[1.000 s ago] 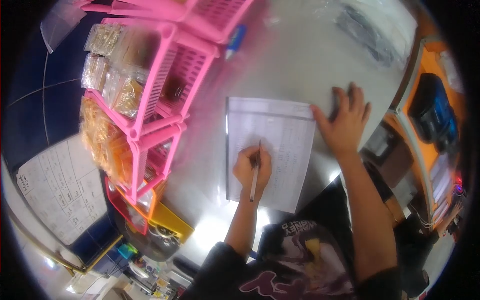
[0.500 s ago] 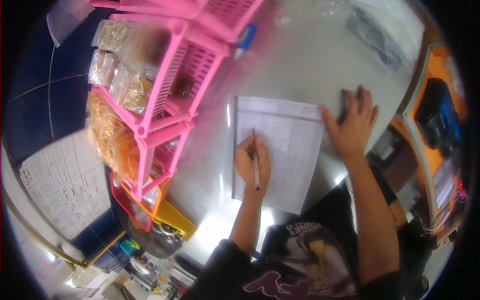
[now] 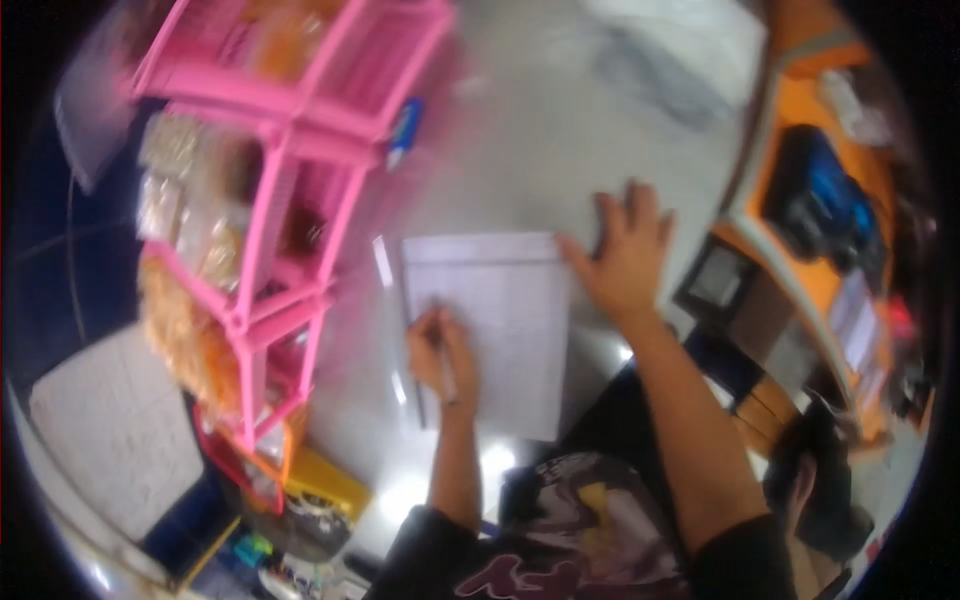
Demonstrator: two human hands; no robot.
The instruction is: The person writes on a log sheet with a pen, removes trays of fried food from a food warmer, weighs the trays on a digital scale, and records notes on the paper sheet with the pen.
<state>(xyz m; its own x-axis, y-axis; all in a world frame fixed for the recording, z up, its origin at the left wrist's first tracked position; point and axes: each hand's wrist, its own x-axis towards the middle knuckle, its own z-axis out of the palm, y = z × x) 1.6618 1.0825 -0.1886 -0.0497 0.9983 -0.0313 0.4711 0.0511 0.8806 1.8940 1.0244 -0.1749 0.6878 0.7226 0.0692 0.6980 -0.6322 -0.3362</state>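
Note:
A white sheet of paper (image 3: 515, 340) with ruled lines and blurred writing lies on the grey table. My left hand (image 3: 440, 350) rests on its left part, fingers pinched round a slim pen (image 3: 449, 378) whose tip is too blurred to make out. Fingers spread, my right hand (image 3: 628, 255) lies palm down on the table, its thumb at the sheet's upper right corner. Nothing shows in that hand.
Pink stacked baskets (image 3: 285, 130) at left hold clear packets (image 3: 165, 205). A blue marker (image 3: 404, 130) lies beside them. Clear plastic (image 3: 670, 75) covers the far right table. Black-and-blue objects (image 3: 825, 200) sit on an orange shelf. Another person (image 3: 825, 485) is partly visible at lower right.
The view has shifted, so the sheet and both hands appear further left and slightly lower. Another person has come into view at lower right. My left hand still grips the pen.

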